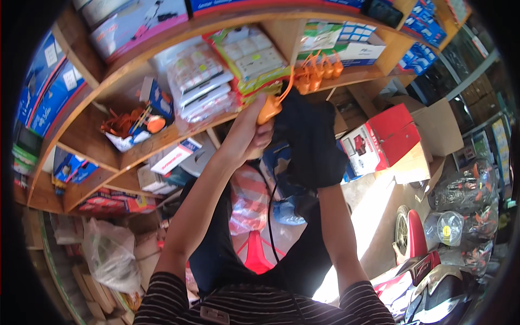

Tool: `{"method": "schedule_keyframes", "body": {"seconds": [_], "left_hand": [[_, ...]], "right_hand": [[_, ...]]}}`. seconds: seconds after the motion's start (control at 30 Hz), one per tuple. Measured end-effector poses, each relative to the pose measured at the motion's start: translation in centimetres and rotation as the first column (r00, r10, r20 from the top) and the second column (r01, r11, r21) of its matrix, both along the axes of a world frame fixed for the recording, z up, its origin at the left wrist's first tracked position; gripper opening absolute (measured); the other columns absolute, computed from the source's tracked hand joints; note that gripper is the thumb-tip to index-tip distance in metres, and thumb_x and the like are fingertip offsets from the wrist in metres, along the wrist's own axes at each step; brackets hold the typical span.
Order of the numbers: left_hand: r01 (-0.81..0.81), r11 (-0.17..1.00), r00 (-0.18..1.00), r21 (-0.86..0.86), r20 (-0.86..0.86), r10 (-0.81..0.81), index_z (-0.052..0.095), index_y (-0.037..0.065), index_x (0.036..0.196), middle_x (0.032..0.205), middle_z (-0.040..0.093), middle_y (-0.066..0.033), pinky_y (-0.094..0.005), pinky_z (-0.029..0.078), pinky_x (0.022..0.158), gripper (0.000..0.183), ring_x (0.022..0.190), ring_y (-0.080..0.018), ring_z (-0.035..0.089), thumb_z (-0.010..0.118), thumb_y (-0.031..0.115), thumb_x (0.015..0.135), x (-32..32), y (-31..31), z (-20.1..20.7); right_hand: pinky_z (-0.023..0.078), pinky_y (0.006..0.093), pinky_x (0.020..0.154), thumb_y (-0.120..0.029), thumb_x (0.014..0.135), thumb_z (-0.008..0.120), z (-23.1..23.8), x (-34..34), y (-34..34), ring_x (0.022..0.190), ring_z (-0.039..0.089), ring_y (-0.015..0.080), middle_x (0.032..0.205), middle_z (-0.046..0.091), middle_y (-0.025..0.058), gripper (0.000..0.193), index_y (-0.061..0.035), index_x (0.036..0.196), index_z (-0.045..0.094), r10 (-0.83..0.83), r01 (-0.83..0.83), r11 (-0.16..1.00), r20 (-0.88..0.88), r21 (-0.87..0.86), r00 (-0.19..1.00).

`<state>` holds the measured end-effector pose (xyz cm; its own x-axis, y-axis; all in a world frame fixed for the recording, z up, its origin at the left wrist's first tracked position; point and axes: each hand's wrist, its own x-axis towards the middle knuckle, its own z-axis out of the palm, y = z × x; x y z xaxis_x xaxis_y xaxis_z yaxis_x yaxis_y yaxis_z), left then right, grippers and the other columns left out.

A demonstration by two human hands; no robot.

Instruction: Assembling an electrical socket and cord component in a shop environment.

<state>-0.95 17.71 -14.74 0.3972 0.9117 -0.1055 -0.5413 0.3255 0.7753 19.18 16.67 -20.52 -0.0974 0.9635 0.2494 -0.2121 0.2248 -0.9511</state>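
Note:
My left hand [259,130] is closed around an orange lamp holder [269,110], raised in front of the shelf. Its orange cord [288,86] loops up from the top. A black cloth [311,138] covers my right hand completely, from the wrist forward, so its fingers are hidden. The cloth's left edge lies right beside the lamp holder; I cannot tell whether they touch. Several similar orange lamp holders [320,72] with cords stand on the shelf just beyond the cloth.
Wooden shelves [143,51] carry packaged sockets [196,81] and a small box of orange pieces [130,130]. To the right are a red and white carton [382,141] and a motorbike [417,271]. Below my hands are a striped plastic bag [249,200] and a red stool [257,254].

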Motion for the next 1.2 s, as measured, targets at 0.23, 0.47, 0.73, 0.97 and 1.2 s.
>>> {"method": "schedule_keyframes", "body": {"seconds": [0.23,0.47,0.73,0.97,1.2], "left_hand": [[0.077,0.976,0.993,-0.204,-0.069,-0.093,0.048,0.013,0.07,0.046,0.025,0.0082,-0.0217,0.021,0.037,0.054,0.036,-0.0053,0.028,0.047,0.059,0.098,1.3,0.0,-1.6],[0.093,0.963,0.995,-0.252,0.005,-0.095,0.05,0.01,0.07,0.044,0.025,0.0071,-0.0217,0.022,0.034,0.052,0.034,-0.0066,0.027,0.051,0.056,0.096,1.5,-0.2,-1.2],[-0.078,0.976,0.997,-0.206,-0.009,0.078,0.052,0.015,0.078,0.048,0.026,0.0081,-0.0205,0.021,0.032,0.041,0.035,-0.0052,0.026,0.052,0.052,0.096,2.7,-1.1,-0.8],[-0.171,0.984,0.949,-0.05,-0.278,0.151,0.055,0.016,0.087,0.052,0.026,0.0093,-0.0242,0.019,0.039,0.037,0.038,-0.0057,0.026,0.055,0.051,0.094,3.7,-0.9,-0.1],[-0.205,0.975,0.973,-0.079,-0.122,0.195,0.055,0.011,0.098,0.061,0.039,0.004,-0.025,0.03,0.046,0.04,0.048,-0.0087,0.04,0.055,0.05,0.095,2.1,-0.6,-0.6]], "right_hand": [[0.044,0.0332,0.103,-0.005,0.086,0.063,0.0,-0.2,-0.8,0.119,0.058,0.0222,0.131,0.058,0.0122,0.05,-0.0024,0.134,0.05,-0.025,0.025,1.0,0.06,0.0,0.998],[0.044,0.033,0.103,-0.007,0.086,0.064,-0.2,-0.2,0.1,0.119,0.058,0.0216,0.132,0.057,0.012,0.051,-0.002,0.135,0.049,-0.028,0.028,1.0,0.073,-0.002,0.997],[0.044,0.0328,0.103,-0.009,0.087,0.066,-0.9,-1.0,0.9,0.119,0.057,0.0209,0.133,0.057,0.0118,0.052,-0.0015,0.136,0.048,-0.011,0.011,1.0,0.027,-0.019,1.0],[0.044,0.0326,0.104,-0.011,0.088,0.068,-0.9,0.2,2.1,0.12,0.057,0.0203,0.134,0.056,0.0115,0.054,-0.0011,0.136,0.047,-0.02,-0.004,0.996,-0.266,-0.088,0.964],[0.044,0.0324,0.104,-0.012,0.089,0.069,0.5,2.7,0.8,0.12,0.057,0.0197,0.135,0.056,0.0113,0.055,-0.0007,0.137,0.046,-0.039,0.017,0.998,-0.349,-0.067,0.936]]}}
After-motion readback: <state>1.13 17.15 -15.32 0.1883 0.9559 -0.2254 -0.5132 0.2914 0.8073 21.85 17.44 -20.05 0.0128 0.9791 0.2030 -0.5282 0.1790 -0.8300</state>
